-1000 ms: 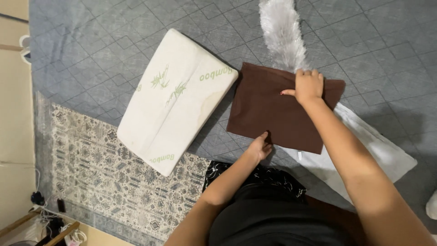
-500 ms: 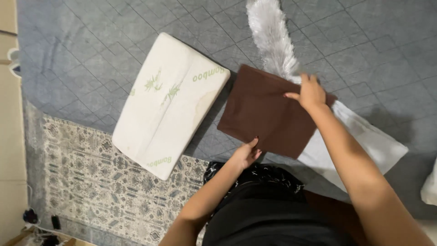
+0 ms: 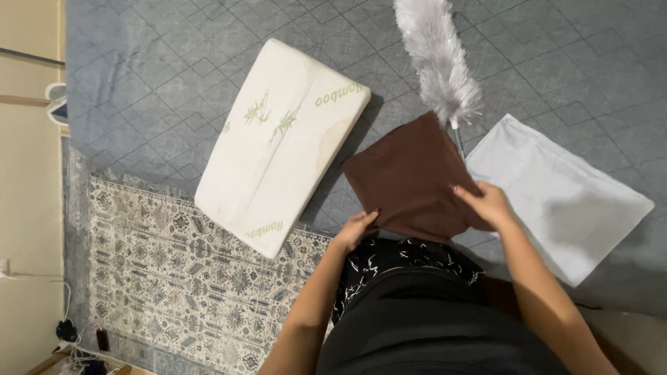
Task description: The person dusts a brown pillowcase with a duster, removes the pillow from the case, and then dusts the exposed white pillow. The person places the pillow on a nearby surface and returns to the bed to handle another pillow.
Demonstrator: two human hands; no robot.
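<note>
A folded dark brown cloth [image 3: 410, 177] lies on the grey quilted bed cover [image 3: 174, 83]. My left hand [image 3: 356, 230] grips its near left edge. My right hand [image 3: 483, 203] holds its near right corner, fingers curled over the fabric. The cloth partly covers the handle of a white feather duster [image 3: 439, 59] that points away from me. A white pillowcase [image 3: 556, 191] lies flat just right of the cloth, under my right forearm.
A bare white pillow [image 3: 281, 142] with green printing lies at an angle left of the cloth. A patterned grey rug [image 3: 167, 278] runs along the bed's near left side. Cables and a plug [image 3: 76, 333] sit on the floor at the bottom left.
The brown cloth has been folded smaller and pulled towards me and to the left, uncovering the white pillowcase. My right hand has come back from its far edge to the near right corner.
</note>
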